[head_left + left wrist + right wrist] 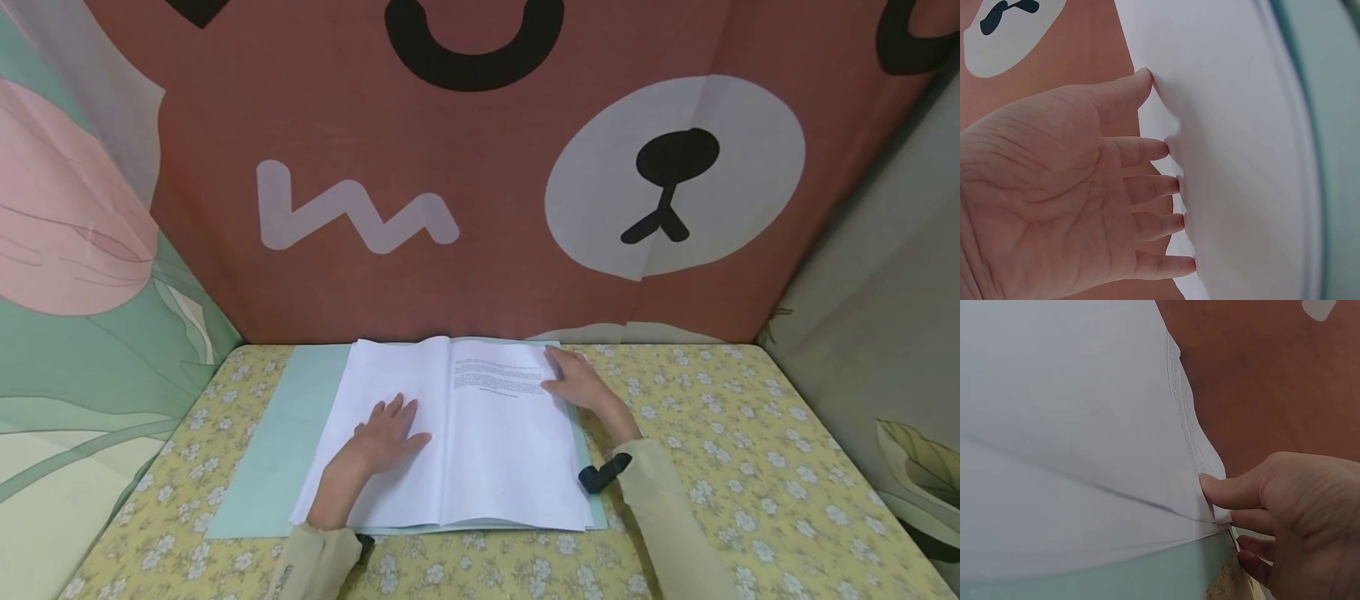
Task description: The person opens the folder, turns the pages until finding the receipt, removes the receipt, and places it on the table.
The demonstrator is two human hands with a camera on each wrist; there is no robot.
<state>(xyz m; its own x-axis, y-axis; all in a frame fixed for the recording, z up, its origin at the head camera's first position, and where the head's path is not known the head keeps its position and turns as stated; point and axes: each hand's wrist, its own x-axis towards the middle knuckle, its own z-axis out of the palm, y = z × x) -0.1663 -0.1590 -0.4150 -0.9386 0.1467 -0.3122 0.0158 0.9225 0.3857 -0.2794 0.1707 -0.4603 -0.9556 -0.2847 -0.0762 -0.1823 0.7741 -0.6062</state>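
A stack of white pages (510, 467) lies spread in a light green folder (273, 442), with a few lines of print near the top of the right page. My left hand (386, 437) has its fingers spread, and their tips press on the blank left page (1229, 156). At the upper right corner, my right hand (583, 382) pinches the paper's edge. In the right wrist view the thumb of the right hand (1272, 512) lies on top of the sheet (1072, 412), with the fingers beneath it.
The folder lies on a table with a yellow floral cloth (720, 467). Behind it rises a reddish-brown cloth backdrop (495, 283) with a printed bear face. Printed cloth also hangs along the left and right sides.
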